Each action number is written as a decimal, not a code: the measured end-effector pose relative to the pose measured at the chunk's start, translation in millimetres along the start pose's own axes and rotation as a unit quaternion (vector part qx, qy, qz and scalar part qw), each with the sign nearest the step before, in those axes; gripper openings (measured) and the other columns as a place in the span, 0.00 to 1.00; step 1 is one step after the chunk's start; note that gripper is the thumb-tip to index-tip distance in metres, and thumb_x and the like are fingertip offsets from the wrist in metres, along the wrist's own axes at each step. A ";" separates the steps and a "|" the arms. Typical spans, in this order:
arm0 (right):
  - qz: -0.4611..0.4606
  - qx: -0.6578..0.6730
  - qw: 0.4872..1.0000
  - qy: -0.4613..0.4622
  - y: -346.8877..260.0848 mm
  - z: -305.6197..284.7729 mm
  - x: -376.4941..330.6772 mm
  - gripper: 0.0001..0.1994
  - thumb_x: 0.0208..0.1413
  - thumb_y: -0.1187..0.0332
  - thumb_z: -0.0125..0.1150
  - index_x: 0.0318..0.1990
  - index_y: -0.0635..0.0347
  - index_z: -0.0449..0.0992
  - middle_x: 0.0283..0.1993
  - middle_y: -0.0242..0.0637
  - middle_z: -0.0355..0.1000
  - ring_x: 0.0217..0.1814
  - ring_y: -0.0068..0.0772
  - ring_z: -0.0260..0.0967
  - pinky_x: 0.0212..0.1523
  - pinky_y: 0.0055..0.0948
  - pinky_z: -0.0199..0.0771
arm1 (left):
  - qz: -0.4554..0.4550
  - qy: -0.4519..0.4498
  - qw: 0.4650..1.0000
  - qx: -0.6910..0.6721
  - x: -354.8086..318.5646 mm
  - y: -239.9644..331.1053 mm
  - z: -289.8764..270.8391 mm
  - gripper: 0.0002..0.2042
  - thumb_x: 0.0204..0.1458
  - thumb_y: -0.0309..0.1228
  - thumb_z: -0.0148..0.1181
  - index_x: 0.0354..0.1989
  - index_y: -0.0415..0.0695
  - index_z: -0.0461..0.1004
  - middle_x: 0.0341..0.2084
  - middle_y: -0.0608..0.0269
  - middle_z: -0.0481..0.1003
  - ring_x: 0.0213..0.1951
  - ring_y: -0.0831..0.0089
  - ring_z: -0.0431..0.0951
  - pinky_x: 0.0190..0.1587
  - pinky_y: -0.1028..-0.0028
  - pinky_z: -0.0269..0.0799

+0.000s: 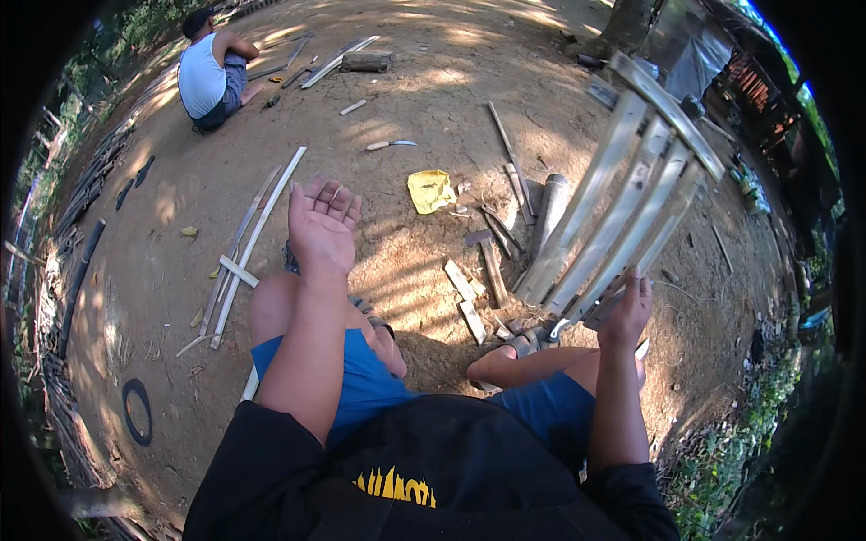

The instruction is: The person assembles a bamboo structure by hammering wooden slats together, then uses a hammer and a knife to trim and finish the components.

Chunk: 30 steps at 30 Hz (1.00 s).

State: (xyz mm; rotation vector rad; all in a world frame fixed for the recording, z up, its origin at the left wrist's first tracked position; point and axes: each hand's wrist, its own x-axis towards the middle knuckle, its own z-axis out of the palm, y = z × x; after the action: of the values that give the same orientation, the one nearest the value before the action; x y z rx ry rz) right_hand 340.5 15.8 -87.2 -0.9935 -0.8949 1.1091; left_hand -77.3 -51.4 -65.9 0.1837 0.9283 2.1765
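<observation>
My left hand (325,225) is raised over my left knee, palm up, with its fingers loosely curled and nothing in it. On the other side, my right hand (627,311) grips the lower end of a slatted wooden panel (583,198). The panel has several long pale slats and a crosspiece (667,115) joining them at the top. It is tilted up off the ground and slightly blurred. A pale knife handle (559,329) shows near my right foot, just under the panel's lower end; its blade is hard to make out.
Between my feet and a yellow plastic bag (431,191) lie wood offcuts (472,322) and a log (552,203). A curved knife (391,145) rests farther off. Long wooden strips (257,234) and a black ring (137,411) lie left. Another person (202,79) sits at the far left.
</observation>
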 end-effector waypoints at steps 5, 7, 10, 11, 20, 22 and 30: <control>-0.023 -0.020 0.986 0.164 -13.7 -65.5 28.3 0.13 0.70 0.58 0.53 0.50 0.59 0.69 0.37 0.32 0.70 0.35 0.24 0.69 0.34 0.27 0.74 | 0.015 0.011 0.999 0.031 1.0 3.2 -13.3 0.29 0.61 0.55 0.56 0.56 0.40 0.69 0.41 0.64 0.71 0.44 0.71 0.72 0.55 0.61 0.69; 0.003 -0.020 0.972 0.232 -15.6 -79.7 28.0 0.16 0.71 0.58 0.51 0.54 0.61 0.69 0.42 0.35 0.70 0.40 0.27 0.70 0.41 0.31 0.76 | 0.009 0.017 0.998 0.057 -0.5 -0.6 -19.6 0.27 0.61 0.53 0.56 0.55 0.41 0.71 0.41 0.65 0.72 0.43 0.72 0.72 0.54 0.63 0.70; 0.008 0.036 0.956 0.292 -11.8 -86.4 29.1 0.21 0.72 0.58 0.48 0.63 0.64 0.65 0.51 0.42 0.68 0.50 0.34 0.69 0.53 0.38 0.74 | -0.014 0.035 0.994 0.100 2.8 -10.9 -37.8 0.23 0.63 0.50 0.57 0.53 0.42 0.73 0.39 0.67 0.73 0.41 0.73 0.74 0.52 0.66 0.71; 0.027 0.044 0.955 0.291 -8.2 -96.9 32.9 0.23 0.72 0.59 0.46 0.67 0.66 0.62 0.57 0.47 0.66 0.57 0.39 0.67 0.60 0.43 0.69 | -0.024 0.041 0.992 0.117 6.1 -16.8 -47.0 0.21 0.63 0.48 0.57 0.53 0.43 0.74 0.38 0.68 0.74 0.40 0.74 0.74 0.51 0.66 0.71; 0.057 0.037 0.960 0.272 -1.8 -103.8 32.1 0.24 0.74 0.65 0.33 0.70 0.72 0.55 0.66 0.54 0.62 0.66 0.49 0.65 0.67 0.47 0.68 | -0.213 -0.116 0.831 0.500 -10.6 -91.5 -130.8 0.18 0.60 0.44 0.62 0.51 0.44 0.77 0.34 0.67 0.77 0.36 0.76 0.76 0.43 0.70 0.72; 0.058 0.073 0.974 0.206 4.6 -114.8 37.4 0.24 0.74 0.64 0.33 0.70 0.72 0.55 0.67 0.54 0.62 0.67 0.50 0.65 0.69 0.48 0.66 | -0.174 -0.291 0.704 0.624 -24.8 -114.8 -155.1 0.23 0.59 0.45 0.62 0.54 0.39 0.75 0.34 0.61 0.79 0.36 0.69 0.78 0.43 0.68 0.73; 0.146 0.156 0.956 0.202 -8.7 -86.0 39.5 0.25 0.75 0.56 0.34 0.69 0.64 0.59 0.63 0.47 0.66 0.63 0.49 0.66 0.65 0.54 0.69 | -0.271 -0.628 0.182 0.707 -120.0 -158.8 -175.2 0.30 0.58 0.50 0.57 0.63 0.41 0.70 0.54 0.42 0.76 0.54 0.50 0.78 0.56 0.59 0.73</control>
State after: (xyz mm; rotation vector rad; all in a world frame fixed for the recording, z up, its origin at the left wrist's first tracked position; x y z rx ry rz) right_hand 431.8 37.5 -102.3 -1.0555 -0.2367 1.1915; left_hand 31.7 -160.2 -281.7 1.7443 1.1020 -0.6066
